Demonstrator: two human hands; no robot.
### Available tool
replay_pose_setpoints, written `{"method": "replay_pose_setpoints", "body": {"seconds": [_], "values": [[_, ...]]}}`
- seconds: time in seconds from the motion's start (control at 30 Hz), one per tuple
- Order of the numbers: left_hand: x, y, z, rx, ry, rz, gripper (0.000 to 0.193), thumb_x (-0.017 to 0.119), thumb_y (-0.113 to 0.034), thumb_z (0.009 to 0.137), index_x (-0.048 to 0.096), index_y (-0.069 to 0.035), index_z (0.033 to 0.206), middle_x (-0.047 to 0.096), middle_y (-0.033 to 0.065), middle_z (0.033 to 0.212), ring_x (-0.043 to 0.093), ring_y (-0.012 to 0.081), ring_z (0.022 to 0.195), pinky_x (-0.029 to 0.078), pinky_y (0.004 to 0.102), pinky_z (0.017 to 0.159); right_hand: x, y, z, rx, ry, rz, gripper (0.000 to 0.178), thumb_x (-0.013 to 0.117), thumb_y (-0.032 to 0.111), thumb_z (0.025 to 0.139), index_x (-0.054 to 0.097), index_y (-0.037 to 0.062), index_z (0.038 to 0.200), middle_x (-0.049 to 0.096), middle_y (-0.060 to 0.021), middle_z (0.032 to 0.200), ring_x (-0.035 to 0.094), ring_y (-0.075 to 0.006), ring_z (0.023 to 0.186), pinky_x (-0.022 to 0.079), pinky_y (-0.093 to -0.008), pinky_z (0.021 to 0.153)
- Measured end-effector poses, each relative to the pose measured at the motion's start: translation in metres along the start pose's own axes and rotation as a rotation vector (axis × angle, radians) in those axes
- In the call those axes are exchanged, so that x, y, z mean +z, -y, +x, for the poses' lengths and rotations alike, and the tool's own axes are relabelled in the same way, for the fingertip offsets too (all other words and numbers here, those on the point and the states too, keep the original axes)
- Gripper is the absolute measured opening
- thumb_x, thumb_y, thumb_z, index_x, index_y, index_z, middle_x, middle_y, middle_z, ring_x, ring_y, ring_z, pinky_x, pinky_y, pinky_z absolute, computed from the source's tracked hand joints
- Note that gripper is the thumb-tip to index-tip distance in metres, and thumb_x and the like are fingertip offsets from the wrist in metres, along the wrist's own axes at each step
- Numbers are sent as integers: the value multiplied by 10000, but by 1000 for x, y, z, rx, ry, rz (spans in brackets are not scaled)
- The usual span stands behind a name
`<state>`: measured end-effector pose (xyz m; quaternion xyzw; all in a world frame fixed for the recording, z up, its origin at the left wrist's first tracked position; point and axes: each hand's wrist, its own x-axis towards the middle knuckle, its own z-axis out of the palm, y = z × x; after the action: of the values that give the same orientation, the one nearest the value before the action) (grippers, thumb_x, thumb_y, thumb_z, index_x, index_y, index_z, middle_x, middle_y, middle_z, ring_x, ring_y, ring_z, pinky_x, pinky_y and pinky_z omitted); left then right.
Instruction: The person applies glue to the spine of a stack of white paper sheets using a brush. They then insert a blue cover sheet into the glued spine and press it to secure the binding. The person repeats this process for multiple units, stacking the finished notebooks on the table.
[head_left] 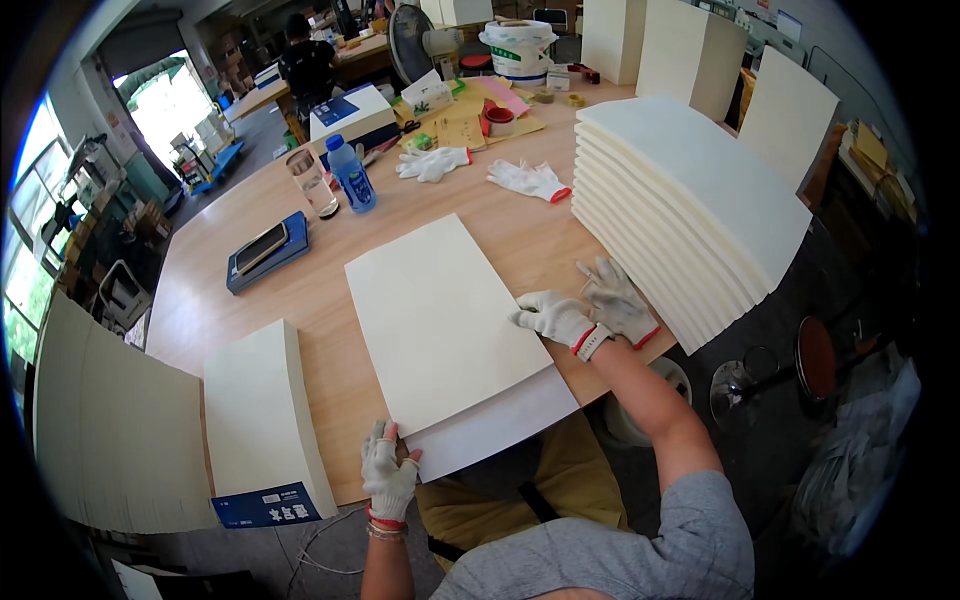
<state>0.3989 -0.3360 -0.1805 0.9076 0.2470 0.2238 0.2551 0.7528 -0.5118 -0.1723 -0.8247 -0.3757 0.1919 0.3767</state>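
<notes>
A cream paper sheet or thin pad [445,320] lies before me on the table, over a white sheet [495,425] that sticks out at its near edge and slightly past the table edge. My left hand [388,475], in a white knit glove with bare fingertips, rests at the near left corner of these sheets, thumb and fingers apart. My right hand [558,318], gloved in white with a red cuff, lies on the cream sheet's right edge, fingers stretched to the left. Beside it lies a loose white glove [618,300].
Thick cream paper blocks [690,200] are piled at the right. A paper stack with a blue band [260,420] stands left. Farther back are a phone [262,248] on a blue box, a blue bottle [350,175], a clear bottle [312,185], gloves [433,163] and red tape [497,121].
</notes>
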Motion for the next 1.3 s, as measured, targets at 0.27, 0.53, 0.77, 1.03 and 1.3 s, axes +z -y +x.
{"method": "replay_pose_setpoints", "body": {"seconds": [0.27,0.53,0.77,1.03,1.3], "values": [[-1,-1,-1,15,3,48,558,770,-87,692,581,-1,1209,553,255,1271,488,403,1227,383,441,1040,0,4,-1,-2,-46,-171,356,651,406,855,600,58,802,613,-139,720,592,-306,677,445,-413,629],[-32,-63,31,421,220,194,959,854,-296,593,385,-63,1395,450,255,1353,557,389,1100,475,447,919,-6,38,-57,-399,89,-108,367,573,356,925,671,4,901,666,-169,938,621,-339,892,486,-388,806],[-34,-78,37,472,459,398,1054,858,-315,563,320,-76,1438,287,267,1467,510,395,1144,476,448,927,-19,37,-57,-338,241,-26,383,575,381,927,685,20,998,673,-159,988,625,-305,955,479,-363,855],[-33,-76,37,464,467,358,1024,826,-269,599,295,-57,1448,270,271,1475,497,397,1158,470,449,941,-17,25,-52,-295,264,49,412,568,406,935,676,19,1022,673,-148,1024,624,-284,982,475,-346,870],[-20,-29,53,352,299,152,556,757,-149,684,592,-97,1212,574,160,1199,625,282,937,523,379,811,-26,14,-46,-262,362,128,460,576,461,915,672,23,1016,672,-154,1015,625,-285,968,473,-345,848]]}}
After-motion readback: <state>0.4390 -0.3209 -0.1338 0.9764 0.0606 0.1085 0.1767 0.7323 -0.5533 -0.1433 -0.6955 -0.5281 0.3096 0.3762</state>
